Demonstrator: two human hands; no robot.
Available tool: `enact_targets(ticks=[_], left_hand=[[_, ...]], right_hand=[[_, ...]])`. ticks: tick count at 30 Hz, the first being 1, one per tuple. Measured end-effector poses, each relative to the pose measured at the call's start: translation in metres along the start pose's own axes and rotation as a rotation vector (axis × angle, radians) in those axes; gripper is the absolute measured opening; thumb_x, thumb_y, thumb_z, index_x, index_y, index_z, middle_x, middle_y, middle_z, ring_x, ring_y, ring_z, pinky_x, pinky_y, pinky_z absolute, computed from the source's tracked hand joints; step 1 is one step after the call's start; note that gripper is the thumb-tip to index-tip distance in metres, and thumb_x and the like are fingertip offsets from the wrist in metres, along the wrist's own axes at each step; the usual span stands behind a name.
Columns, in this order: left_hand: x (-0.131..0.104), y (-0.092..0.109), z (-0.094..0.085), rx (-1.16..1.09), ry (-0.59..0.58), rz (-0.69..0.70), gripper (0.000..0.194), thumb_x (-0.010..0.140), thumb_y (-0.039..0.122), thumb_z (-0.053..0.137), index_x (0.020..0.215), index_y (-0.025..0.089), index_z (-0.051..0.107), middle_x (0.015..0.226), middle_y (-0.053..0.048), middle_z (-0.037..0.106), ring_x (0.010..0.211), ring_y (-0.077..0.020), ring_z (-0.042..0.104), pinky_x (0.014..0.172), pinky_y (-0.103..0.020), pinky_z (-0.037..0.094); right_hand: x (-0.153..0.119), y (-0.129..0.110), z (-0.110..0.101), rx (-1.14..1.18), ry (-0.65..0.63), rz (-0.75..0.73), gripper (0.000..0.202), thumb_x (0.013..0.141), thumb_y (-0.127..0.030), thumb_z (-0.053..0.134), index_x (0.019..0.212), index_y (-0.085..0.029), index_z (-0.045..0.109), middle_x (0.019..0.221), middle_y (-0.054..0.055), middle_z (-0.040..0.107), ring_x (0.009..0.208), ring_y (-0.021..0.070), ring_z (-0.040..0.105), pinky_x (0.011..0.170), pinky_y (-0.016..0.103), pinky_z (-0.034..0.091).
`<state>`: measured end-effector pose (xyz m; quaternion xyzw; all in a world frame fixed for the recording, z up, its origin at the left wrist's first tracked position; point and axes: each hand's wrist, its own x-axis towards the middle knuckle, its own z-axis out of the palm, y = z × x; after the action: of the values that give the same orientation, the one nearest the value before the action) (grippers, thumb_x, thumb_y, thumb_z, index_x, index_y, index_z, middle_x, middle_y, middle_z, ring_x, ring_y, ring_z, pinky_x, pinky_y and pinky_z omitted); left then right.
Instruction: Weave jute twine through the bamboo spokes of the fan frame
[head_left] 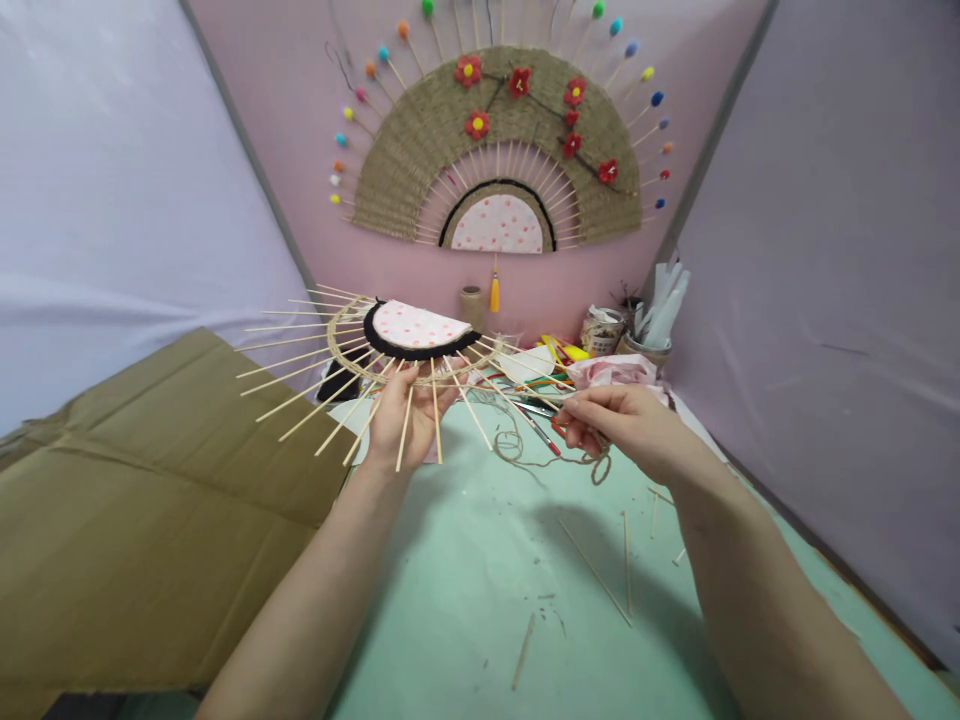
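left hand: holding spoked fan | right hand: fingers curled, by twine | flowered fan: on wall

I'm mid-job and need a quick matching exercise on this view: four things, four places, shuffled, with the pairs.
1. Half-round fan frame with bare pale sticks
2. Woven tan fan with red flowers
3. Large brown cardboard sheet
4. Loose thin wooden sticks

A. On the pink wall
B. On the green tabletop
C. In the left hand
D. At the view's far left

Pairs: 1-C, 2-A, 3-D, 4-B
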<state>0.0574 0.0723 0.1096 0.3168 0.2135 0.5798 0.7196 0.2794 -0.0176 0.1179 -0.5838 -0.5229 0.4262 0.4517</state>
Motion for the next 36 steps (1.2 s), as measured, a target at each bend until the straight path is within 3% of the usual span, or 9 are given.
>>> enact_targets(ticks=[8,16,20,25,31,36], left_hand=[[-0.005,0.002,0.004,-0.023,-0.040,-0.051,0.035,0.086,0.013,0.040,0.117,0.013,0.058,0.098,-0.010,0.072,0.101,-0.0240,0.067,0.091,-0.039,0.054],[-0.013,-0.001,0.007,-0.050,-0.218,-0.349,0.033,0.090,0.021,0.043,0.120,0.018,0.056,0.109,-0.010,0.069,0.109,-0.0295,0.062,0.092,-0.047,0.052],[-0.013,0.001,0.005,-0.040,-0.260,-0.441,0.034,0.092,0.024,0.040,0.123,0.017,0.053,0.112,-0.012,0.068,0.109,-0.0299,0.062,0.089,-0.046,0.054],[-0.009,0.005,-0.001,-0.028,-0.303,-0.565,0.034,0.093,0.026,0.039,0.122,0.017,0.055,0.119,-0.013,0.065,0.113,-0.0325,0.059,0.078,-0.040,0.059],[-0.004,0.006,-0.011,0.018,-0.348,-0.622,0.035,0.092,0.024,0.042,0.125,0.021,0.053,0.119,-0.014,0.064,0.110,-0.0331,0.061,0.069,-0.036,0.061],[-0.002,0.006,-0.018,0.021,-0.407,-0.659,0.038,0.091,0.020,0.043,0.128,0.022,0.051,0.121,-0.014,0.063,0.108,-0.0336,0.062,0.065,-0.034,0.062]], right_hand=[[0.018,0.020,0.014,-0.031,0.047,-0.024,0.029,0.076,-0.040,0.062,0.060,-0.016,0.062,0.054,0.002,0.062,0.041,0.0076,0.045,0.036,0.019,0.031],[0.035,0.038,0.023,0.242,0.291,-0.137,0.034,0.071,-0.049,0.068,0.064,-0.017,0.060,0.051,-0.003,0.052,0.042,0.0063,0.040,0.038,0.018,0.030],[0.036,0.038,0.024,0.447,0.139,-0.092,0.035,0.065,-0.049,0.074,0.070,-0.016,0.061,0.057,-0.002,0.057,0.046,0.0072,0.047,0.042,0.019,0.036],[0.031,0.031,0.021,0.631,-0.058,0.020,0.028,0.064,-0.037,0.076,0.071,-0.016,0.058,0.058,-0.003,0.054,0.046,0.0063,0.048,0.042,0.017,0.037],[0.031,0.031,0.016,0.741,-0.223,0.152,0.021,0.072,-0.026,0.068,0.074,-0.019,0.049,0.050,-0.010,0.036,0.037,0.0019,0.019,0.033,0.013,0.015],[0.033,0.033,0.010,0.811,-0.293,0.190,0.026,0.071,-0.024,0.067,0.071,-0.021,0.041,0.045,-0.013,0.021,0.041,0.0035,0.002,0.034,0.014,0.006]])
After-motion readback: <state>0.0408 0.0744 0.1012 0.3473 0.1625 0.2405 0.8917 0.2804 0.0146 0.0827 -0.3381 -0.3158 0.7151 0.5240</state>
